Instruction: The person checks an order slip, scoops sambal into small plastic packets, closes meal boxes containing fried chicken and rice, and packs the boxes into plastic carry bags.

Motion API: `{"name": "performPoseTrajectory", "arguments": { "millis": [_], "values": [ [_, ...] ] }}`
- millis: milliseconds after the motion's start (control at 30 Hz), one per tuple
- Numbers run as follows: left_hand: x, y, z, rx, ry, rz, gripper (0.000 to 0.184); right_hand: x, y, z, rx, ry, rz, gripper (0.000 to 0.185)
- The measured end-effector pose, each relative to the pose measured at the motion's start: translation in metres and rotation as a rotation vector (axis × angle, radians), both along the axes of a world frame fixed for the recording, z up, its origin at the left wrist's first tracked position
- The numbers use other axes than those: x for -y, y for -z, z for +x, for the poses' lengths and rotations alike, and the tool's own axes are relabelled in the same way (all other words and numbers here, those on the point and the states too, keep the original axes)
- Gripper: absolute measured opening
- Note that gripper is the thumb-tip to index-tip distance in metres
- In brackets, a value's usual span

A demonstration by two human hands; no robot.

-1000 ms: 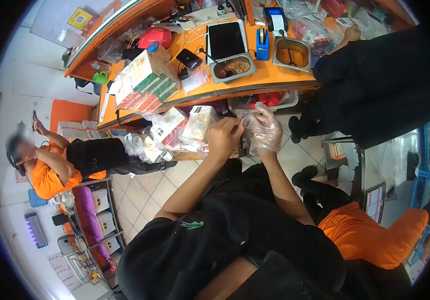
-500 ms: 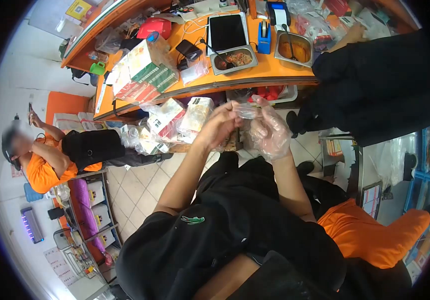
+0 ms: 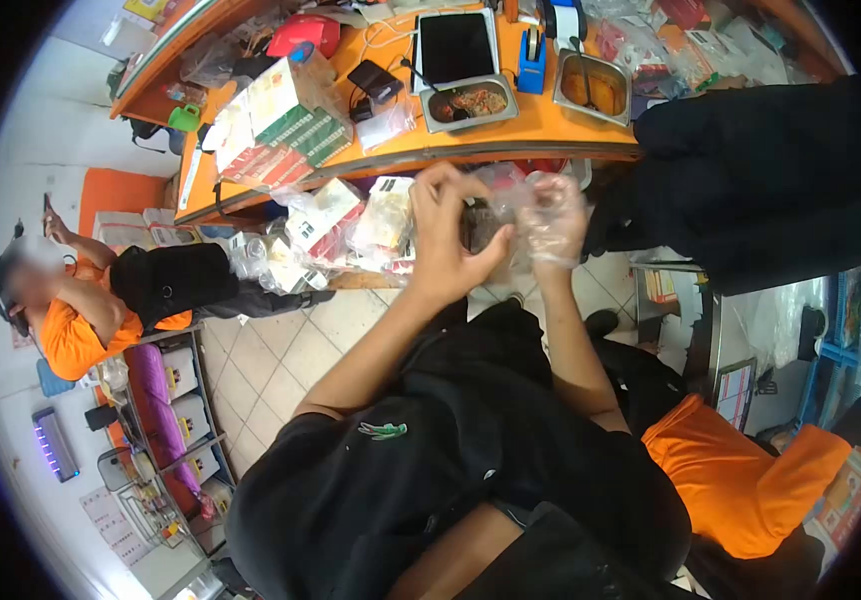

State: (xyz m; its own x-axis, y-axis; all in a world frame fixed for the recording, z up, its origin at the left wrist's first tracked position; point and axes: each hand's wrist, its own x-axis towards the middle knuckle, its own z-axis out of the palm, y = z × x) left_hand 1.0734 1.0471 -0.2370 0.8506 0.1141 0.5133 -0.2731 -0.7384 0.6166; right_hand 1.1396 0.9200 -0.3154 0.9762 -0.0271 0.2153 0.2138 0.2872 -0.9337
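Note:
My left hand (image 3: 453, 238) is bare, its thumb and fingers curved apart with nothing seen between them. Beside it, my right hand (image 3: 555, 222) wears a clear plastic glove, and its bent fingers grip a thin piece of clear plastic (image 3: 504, 192). That plastic spreads toward my left fingertips; whether it touches them is blurred. Both hands are raised in front of the orange counter (image 3: 371, 152). Close to my left hand, on the left, lie boxes wrapped in clear plastic (image 3: 383, 222).
On the counter stand stacked boxes (image 3: 286, 125), a tray of chopped food (image 3: 469, 103), a tray of orange sauce (image 3: 593, 90), a tablet (image 3: 453, 48) and a blue tape dispenser (image 3: 532, 62). A person in black (image 3: 761, 180) is at the right; people in orange are left (image 3: 81, 315) and lower right (image 3: 741, 470).
My left hand has come away from the right hand's fingers and spread open. The gloved right hand has risen slightly with the clear plastic. The view has shifted a little.

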Motion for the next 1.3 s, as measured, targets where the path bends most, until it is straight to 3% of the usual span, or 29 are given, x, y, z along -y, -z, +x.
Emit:
{"name": "performPoseTrajectory", "arguments": {
  "millis": [100,167,233,300,333,467,567,600,700,733,867,967,1000,1100,1200,1300],
  "values": [
    [-0.015,0.005,0.001,-0.350,-0.033,-0.741,0.034,0.005,-0.010,0.006,0.084,-0.018,-0.014,0.027],
    [-0.037,-0.001,0.013,-0.707,0.085,-0.878,0.022,0.003,-0.018,0.010,0.203,-0.075,-0.140,0.021],
    [-0.044,0.002,0.017,-0.613,0.141,-1.051,0.014,0.004,-0.033,0.009,0.238,-0.099,-0.308,0.014],
    [-0.058,0.008,0.021,-0.578,0.187,-1.081,0.014,-0.007,-0.041,0.015,0.302,-0.082,-0.366,0.015],
    [-0.065,0.010,0.022,-0.560,0.211,-1.093,0.014,-0.016,-0.046,0.013,0.189,-0.116,-0.163,0.015],
    [-0.084,0.003,0.031,-0.578,0.175,-1.246,0.014,-0.015,-0.066,0.018,0.372,-0.273,-0.538,0.021],
    [-0.105,0.013,0.031,-0.601,0.325,-1.359,0.014,-0.032,-0.072,0.016,0.375,-0.263,-0.637,0.029],
    [-0.112,0.018,0.030,-0.624,0.379,-1.376,0.021,-0.039,-0.080,0.017,0.400,-0.285,-0.627,0.033],
    [-0.136,0.018,0.027,-0.853,0.387,-1.566,0.028,-0.062,-0.075,0.018,0.417,-0.357,-0.648,0.035],
    [-0.148,0.030,0.025,-0.863,0.413,-1.602,0.031,-0.068,-0.073,0.018,0.443,-0.368,-0.762,0.033],
    [-0.184,0.021,0.018,-0.983,0.256,-1.582,0.030,-0.106,-0.079,0.017,0.412,-0.477,-0.814,0.029],
    [-0.215,0.048,0.014,-0.993,0.418,-1.475,0.031,-0.136,-0.088,0.016,0.283,-0.570,-0.808,0.026],
    [-0.221,0.049,0.013,-0.957,0.418,-1.485,0.032,-0.141,-0.086,0.022,0.431,-0.632,-0.832,0.023],
    [-0.240,0.041,0.018,-0.890,0.368,-1.622,0.032,-0.165,-0.078,0.032,0.463,-0.538,-0.779,0.011],
    [-0.239,0.036,0.026,-0.833,0.315,-1.505,0.033,-0.174,-0.075,0.044,0.345,-0.692,-0.772,0.013],
    [-0.228,0.046,0.035,-0.749,0.253,-1.485,0.033,-0.177,-0.073,0.070,0.556,-0.721,-0.798,0.021]
  ]
}}
